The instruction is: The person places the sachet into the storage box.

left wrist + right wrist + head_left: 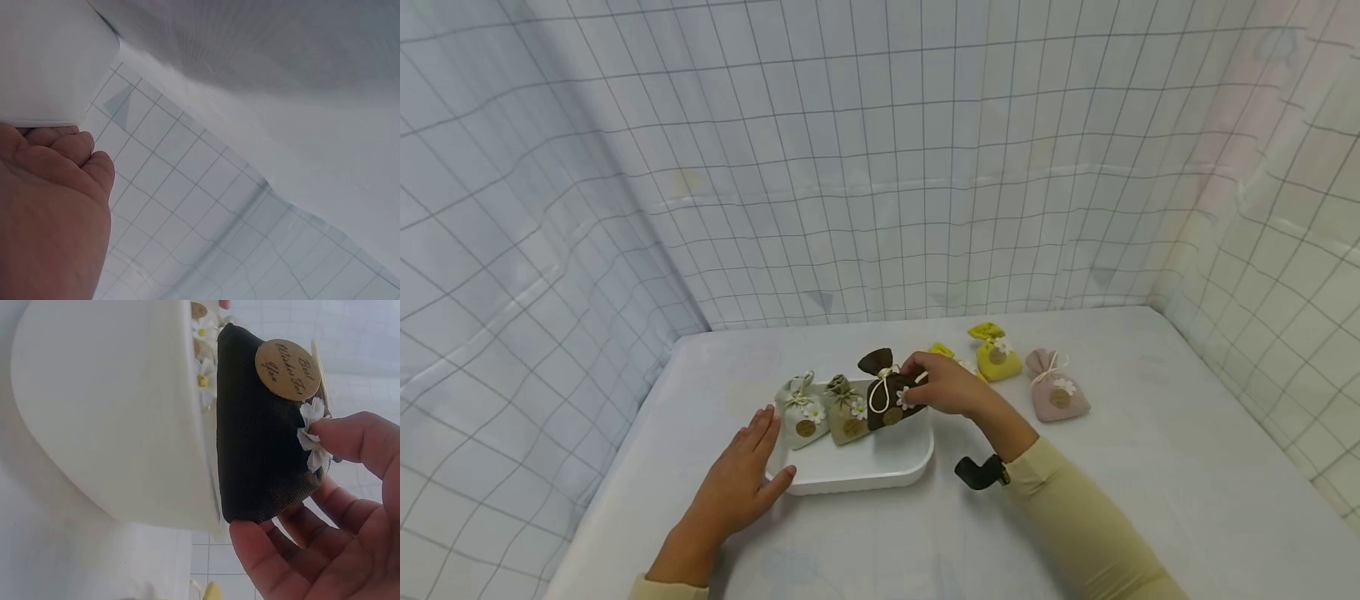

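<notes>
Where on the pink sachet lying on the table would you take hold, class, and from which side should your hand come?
Pinch the pink sachet at its tied neck, just under the cream cord, coming from above and the right. The neck is the narrowest part and points up and away, while the filled body rests wide on the table. That side is open; the yellow sachet sits to its left.

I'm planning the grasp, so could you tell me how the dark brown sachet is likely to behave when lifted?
The dark brown sachet looks like soft woven cloth, so it probably sags around the right hand holding it. Its bulging body suggests loose filling that may shift. The small white flower seems delicate and could crush.
</notes>
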Demonstrator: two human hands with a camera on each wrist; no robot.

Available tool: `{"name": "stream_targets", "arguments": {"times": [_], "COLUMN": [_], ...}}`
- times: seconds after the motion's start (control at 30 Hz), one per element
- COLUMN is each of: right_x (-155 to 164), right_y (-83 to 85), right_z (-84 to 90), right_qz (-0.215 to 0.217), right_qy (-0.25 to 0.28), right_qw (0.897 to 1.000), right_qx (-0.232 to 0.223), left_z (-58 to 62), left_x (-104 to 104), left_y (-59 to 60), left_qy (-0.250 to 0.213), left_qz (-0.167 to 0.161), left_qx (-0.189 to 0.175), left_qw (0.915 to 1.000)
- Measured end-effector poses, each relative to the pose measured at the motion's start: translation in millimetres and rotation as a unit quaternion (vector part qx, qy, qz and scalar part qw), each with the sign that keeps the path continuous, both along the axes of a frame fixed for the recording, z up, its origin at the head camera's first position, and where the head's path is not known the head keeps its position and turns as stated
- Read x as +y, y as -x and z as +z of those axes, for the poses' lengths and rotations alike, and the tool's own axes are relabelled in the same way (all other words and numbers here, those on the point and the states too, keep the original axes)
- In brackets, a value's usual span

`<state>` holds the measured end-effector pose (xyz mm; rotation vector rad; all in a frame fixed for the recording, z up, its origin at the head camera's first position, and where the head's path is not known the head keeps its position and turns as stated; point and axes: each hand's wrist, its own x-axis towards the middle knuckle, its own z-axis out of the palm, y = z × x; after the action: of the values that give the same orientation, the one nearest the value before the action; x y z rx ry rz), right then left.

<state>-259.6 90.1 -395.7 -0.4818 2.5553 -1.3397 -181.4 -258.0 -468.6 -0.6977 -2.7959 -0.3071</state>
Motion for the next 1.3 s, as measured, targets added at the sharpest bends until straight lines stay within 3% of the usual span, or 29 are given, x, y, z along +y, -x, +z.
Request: {"name": "stream_targets", "arguments": {"times": [0.37, 0.63, 1.3], "right_x": [-12, -21, -32], "right_y": [4.4, 4.9, -2.7], "right_z": [-5.9, -4.7, -6.4], "right_qz": [-0.009, 0.000, 0.003], "right_qy": [-0.053, -0.136, -0.201], "right_qw": [0.999, 0.989, 0.975], "right_qx": [0.011, 0.054, 0.091], "left_z": [0.0, -1.6, 2.4], "left_x": [0, -1, 2], "left_y": [-0.2, 1.0, -0.8], "left_qy": [0.001, 0.002, 0.001], "left_qz": [0.000, 0.002, 0.009], "left_qx": [-0.001, -0.006, -0.016], "left_qw": [1.0000, 1.0000, 0.9998]}}
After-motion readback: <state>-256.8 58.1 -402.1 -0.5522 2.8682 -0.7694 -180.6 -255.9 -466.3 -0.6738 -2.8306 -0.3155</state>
